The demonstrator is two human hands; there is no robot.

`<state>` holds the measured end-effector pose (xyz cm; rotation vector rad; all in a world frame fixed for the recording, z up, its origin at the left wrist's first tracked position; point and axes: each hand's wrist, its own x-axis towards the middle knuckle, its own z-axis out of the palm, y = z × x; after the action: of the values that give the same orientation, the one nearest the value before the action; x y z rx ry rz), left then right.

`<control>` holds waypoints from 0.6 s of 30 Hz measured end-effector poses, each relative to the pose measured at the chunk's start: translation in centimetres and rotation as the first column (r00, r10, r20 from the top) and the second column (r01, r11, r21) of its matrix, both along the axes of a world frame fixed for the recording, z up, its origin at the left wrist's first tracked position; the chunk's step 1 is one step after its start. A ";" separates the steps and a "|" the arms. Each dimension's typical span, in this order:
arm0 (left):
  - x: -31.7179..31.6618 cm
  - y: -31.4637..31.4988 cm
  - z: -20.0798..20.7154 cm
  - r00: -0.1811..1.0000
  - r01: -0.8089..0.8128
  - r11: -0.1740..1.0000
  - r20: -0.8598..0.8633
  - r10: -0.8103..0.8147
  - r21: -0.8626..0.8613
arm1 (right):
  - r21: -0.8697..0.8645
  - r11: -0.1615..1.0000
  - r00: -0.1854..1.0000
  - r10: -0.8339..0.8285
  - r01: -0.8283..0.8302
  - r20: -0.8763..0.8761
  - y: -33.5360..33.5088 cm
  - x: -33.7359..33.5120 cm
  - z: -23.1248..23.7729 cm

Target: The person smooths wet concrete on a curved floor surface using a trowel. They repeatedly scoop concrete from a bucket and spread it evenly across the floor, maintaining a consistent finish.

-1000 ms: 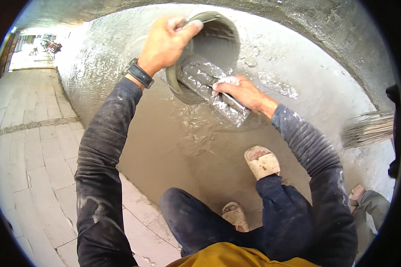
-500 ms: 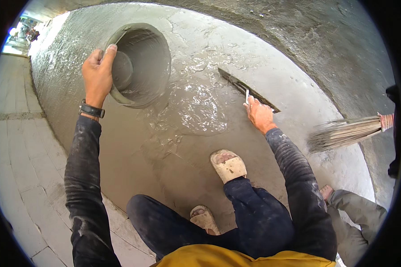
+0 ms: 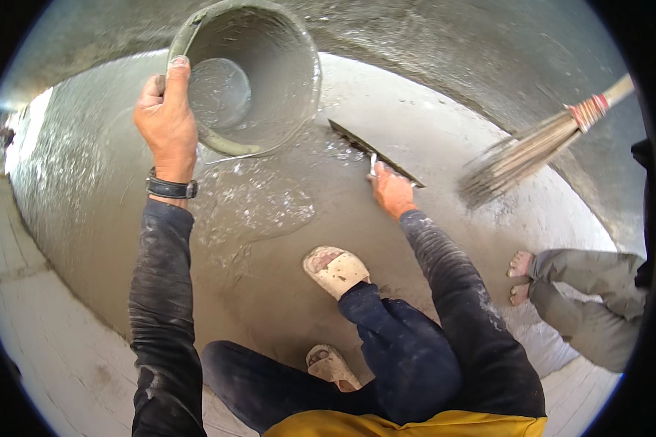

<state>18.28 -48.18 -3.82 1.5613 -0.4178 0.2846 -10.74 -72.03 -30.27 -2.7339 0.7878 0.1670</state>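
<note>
Closed round the rim of a grey, cement-smeared bucket (image 3: 280,80), my left hand (image 3: 166,124) holds it tipped with its mouth toward me. Inside, the walls and round bottom are coated with wet grey slurry. My right hand (image 3: 392,191) grips the handle of a long flat plastering trowel (image 3: 379,154), whose blade slants over the wet floor, right of the bucket. A shiny puddle of wet cement slurry (image 3: 259,200) is spread on the floor below the bucket, between it and my sandaled feet (image 3: 337,271).
At the right, a straw broom (image 3: 525,156) with a red-bound handle reaches over the floor. A barefoot person in grey trousers (image 3: 583,291) is at the lower right. A rough cement wall (image 3: 444,58) curves along the far side, and pale tiles (image 3: 58,328) lie at the left.
The bucket has moved up and away from the puddle, and its mouth shows more fully. The trowel has shifted left. The broom has swung up and left, and the view has turned slightly.
</note>
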 end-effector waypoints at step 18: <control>-35.3 -24.3 -15.5 0.052 0.772 0.460 -0.677 -0.734 -0.439 | 0.193 0.865 0.885 -0.463 0.463 -0.051 8.4 -4.9 -6.2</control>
<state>-17.05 -72.45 -19.27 1.0983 -0.4369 -1.3298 -15.68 -63.62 -36.44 -2.2782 1.3239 0.1369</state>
